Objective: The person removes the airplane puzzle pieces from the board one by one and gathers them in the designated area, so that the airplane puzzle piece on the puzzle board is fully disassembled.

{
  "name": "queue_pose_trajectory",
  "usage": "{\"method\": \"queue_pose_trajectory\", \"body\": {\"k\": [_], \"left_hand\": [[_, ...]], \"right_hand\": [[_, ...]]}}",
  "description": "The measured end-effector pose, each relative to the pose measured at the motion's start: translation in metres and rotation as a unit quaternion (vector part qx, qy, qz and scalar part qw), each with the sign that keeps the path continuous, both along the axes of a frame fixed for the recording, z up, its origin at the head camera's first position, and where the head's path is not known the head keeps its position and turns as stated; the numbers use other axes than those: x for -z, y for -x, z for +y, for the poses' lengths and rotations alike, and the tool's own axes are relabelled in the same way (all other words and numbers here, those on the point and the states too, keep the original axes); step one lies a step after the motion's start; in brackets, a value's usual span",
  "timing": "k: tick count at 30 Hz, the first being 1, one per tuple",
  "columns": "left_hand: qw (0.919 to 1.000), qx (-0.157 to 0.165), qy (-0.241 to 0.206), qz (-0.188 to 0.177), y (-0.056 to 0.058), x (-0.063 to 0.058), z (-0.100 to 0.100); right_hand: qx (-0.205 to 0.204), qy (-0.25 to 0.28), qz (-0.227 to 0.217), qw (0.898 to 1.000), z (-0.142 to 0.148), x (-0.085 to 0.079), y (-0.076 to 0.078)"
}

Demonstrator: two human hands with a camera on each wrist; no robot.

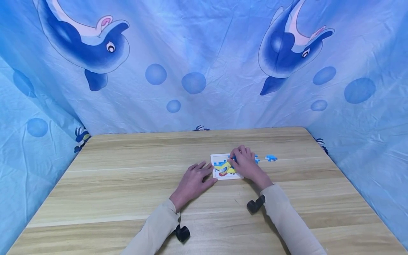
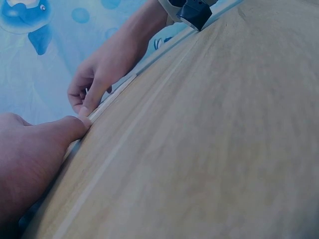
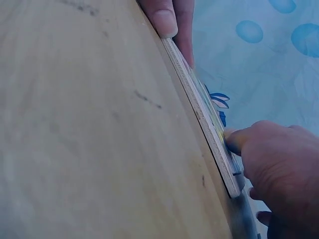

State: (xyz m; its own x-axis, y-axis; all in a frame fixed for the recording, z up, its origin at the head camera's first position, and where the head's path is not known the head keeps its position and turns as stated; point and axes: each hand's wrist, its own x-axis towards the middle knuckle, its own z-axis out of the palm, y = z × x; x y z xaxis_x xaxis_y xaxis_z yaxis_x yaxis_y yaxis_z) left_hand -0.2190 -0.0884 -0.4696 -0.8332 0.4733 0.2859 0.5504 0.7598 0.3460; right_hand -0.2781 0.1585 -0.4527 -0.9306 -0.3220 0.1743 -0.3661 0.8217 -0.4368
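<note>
A small jigsaw puzzle board with a white frame and a yellow and blue picture lies on the wooden table. My left hand rests at its left side, fingers spread; the thumb touches the near left corner. Over the right part of the board is my right hand, thumb and index finger pinching a dark blue puzzle piece low against the picture. Much of that piece is hidden by the fingers. The right wrist view shows the board edge-on, with the right fingertips at its top face.
Loose blue puzzle pieces lie right of the board: one farther out, another partly behind my right hand. The wooden table reaches back to a blue dolphin-print cloth. Black wrist cameras sit on both sleeves.
</note>
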Motion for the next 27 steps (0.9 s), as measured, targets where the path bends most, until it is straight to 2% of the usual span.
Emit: {"method": "queue_pose_trajectory", "body": {"k": [6, 11, 27], "left_hand": [[1.0, -0.001, -0.004, -0.005, -0.0002, 0.0006, 0.0004], [1.0, -0.002, -0.005, -0.003, 0.0, 0.0006, 0.0002], [1.0, 0.0, -0.003, 0.0, -0.0006, -0.0005, 0.0004]], "right_hand": [[0.01, -0.023, 0.025, 0.999, 0.0018, 0.0028, -0.0002], [0.003, -0.032, 0.042, 0.999, 0.0015, 0.002, 0.0001], [-0.02, -0.031, 0.028, 0.999, 0.0002, -0.0017, -0.0015]]}}
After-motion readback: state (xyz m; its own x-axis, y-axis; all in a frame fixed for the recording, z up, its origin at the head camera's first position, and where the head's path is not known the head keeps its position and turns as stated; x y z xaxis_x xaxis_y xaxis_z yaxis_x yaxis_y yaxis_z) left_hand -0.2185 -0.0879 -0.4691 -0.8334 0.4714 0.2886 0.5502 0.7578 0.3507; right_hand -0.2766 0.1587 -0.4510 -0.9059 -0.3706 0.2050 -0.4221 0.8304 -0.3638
